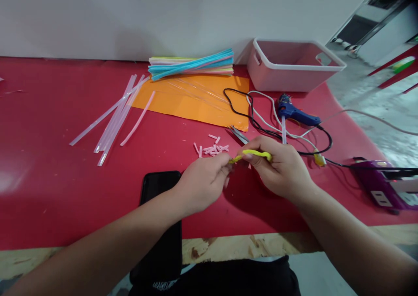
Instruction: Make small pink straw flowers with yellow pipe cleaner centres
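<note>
A yellow pipe cleaner runs between my two hands above the red table. My left hand pinches its left end, where it looks twisted. The thumb and fingers of my right hand are closed on its other part, and its tip bends down over the thumb. Just behind my hands lies a loose heap of short pink cut pieces. Scissors lie beyond my right hand, which hides part of them. A black phone lies under my left forearm.
Several pale pink glue sticks and one pink pipe cleaner lie at left. Coloured pipe cleaners rest by an orange sheet. A pink bin, a blue glue gun, tangled cords and a purple power strip stand right.
</note>
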### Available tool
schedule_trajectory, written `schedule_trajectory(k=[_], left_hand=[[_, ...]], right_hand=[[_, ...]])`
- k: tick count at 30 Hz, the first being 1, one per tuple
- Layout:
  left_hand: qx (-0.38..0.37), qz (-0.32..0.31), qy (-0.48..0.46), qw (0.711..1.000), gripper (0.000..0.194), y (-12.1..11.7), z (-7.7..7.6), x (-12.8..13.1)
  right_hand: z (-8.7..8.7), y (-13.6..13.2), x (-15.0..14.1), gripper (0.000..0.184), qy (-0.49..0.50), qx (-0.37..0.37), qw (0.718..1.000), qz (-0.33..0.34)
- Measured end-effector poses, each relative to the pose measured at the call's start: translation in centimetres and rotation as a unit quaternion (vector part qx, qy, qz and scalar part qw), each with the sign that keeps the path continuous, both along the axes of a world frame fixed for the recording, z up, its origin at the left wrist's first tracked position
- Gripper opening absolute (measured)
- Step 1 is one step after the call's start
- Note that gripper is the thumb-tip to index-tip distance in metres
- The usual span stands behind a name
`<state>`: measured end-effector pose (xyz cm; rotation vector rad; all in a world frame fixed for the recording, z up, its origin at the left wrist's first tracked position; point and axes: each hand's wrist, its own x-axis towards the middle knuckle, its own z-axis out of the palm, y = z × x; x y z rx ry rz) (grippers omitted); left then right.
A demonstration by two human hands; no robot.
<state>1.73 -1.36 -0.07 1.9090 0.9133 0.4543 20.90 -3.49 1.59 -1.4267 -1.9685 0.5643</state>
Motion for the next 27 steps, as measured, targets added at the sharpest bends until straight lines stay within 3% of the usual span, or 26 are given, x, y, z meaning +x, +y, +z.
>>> schedule_trajectory(k=[8, 21, 24, 27], left_hand=[[-0.069, -0.018, -0.052, 0.996, 0.027, -0.08, 0.07, -0.02], [-0.131, -0.042, -0.061, 0.989, 0.03, -0.34, 0.33, 0.05], [-0.138, -0.025, -0.079, 0.987, 0.03, -0.21, 0.42, 0.17], [-0.177, 0.014, -0.156, 0.972, 0.027, 0.4, 0.43, 0.08]], right_hand=[[-0.31, -0.11, 0.06, 0.016, 0.062, -0.055, 0.996, 0.022], [-0.2, -0.06, -0.32, 0.014, 0.058, -0.012, 0.996, 0.064], [-0.34, -0.07, -0.33, 0.014, 0.063, -0.012, 0.998, 0.03], [-0.47, 0.1, -0.35, 0.013, 0.152, -0.032, 0.987, -0.029]])
